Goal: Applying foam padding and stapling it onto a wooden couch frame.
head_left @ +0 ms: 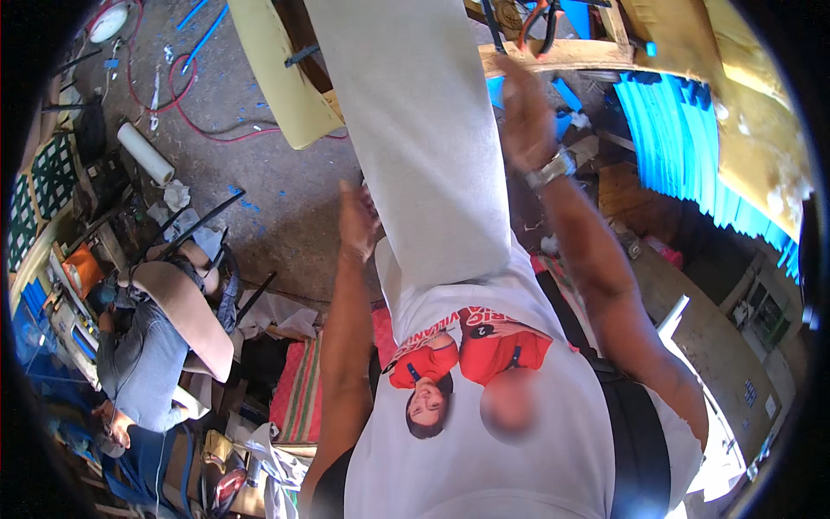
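A long panel covered in light grey fabric [424, 147] stretches away from my body, its near end against my shirt. Beside its left edge is my left hand [357, 221], thumb raised and fingers apart at the fabric's side; its fingertips are partly hidden. Along the right edge, farther out, my right hand [526, 121] has its fingers stretched out, slightly blurred. A metal watch [551, 169] circles the right wrist. Neither hand visibly grips the panel.
Pliers with orange-and-black handles [540, 28] lie on a wooden frame [566, 54] ahead. Yellow foam [281, 78] stands left of the panel. Blue strips [679, 143] hang at right. A red hose [203, 130] crosses the floor. At left another person [156, 346] sits with a curved padded piece [186, 316].
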`<action>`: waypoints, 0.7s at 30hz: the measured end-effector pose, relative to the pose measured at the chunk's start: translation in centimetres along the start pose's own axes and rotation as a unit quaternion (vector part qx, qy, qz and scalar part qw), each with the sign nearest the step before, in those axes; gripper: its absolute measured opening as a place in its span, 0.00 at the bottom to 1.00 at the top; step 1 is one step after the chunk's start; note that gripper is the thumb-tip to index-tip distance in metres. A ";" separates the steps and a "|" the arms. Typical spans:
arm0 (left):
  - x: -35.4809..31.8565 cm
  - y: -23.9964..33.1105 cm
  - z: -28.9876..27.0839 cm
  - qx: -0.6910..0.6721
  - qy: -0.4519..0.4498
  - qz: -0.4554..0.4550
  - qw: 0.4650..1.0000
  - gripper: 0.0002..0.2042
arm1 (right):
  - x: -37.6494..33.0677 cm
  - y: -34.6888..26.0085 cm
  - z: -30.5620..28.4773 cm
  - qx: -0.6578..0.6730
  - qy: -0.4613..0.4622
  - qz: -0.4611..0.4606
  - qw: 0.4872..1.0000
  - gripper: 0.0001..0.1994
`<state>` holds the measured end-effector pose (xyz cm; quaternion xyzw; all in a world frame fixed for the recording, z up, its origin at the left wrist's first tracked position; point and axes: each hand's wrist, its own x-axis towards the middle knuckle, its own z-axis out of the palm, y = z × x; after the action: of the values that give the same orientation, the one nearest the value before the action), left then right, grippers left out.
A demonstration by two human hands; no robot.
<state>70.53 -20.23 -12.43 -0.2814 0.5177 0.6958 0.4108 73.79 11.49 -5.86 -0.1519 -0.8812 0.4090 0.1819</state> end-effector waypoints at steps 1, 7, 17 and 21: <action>0.0 -1.2 0.5 -0.064 -0.088 -0.046 0.993 0.33 | 0.4 2.5 -1.5 -0.060 0.054 0.033 0.996 0.21; 0.5 -3.0 1.2 -0.162 -0.165 -0.051 0.972 0.29 | -7.5 8.3 0.9 0.167 -0.120 0.440 0.874 0.33; 0.7 -2.9 1.3 -0.148 -0.129 0.016 0.980 0.27 | -11.4 5.1 1.8 0.259 -0.099 0.467 0.839 0.43; -1.1 -3.7 1.9 -0.128 -0.121 -0.012 0.984 0.30 | -8.6 6.4 2.2 0.304 -0.080 0.496 0.810 0.45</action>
<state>74.38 -18.29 -12.77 -0.2512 0.3677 0.7801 0.4395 81.21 10.46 -13.86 -0.4717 -0.5283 0.7014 -0.0797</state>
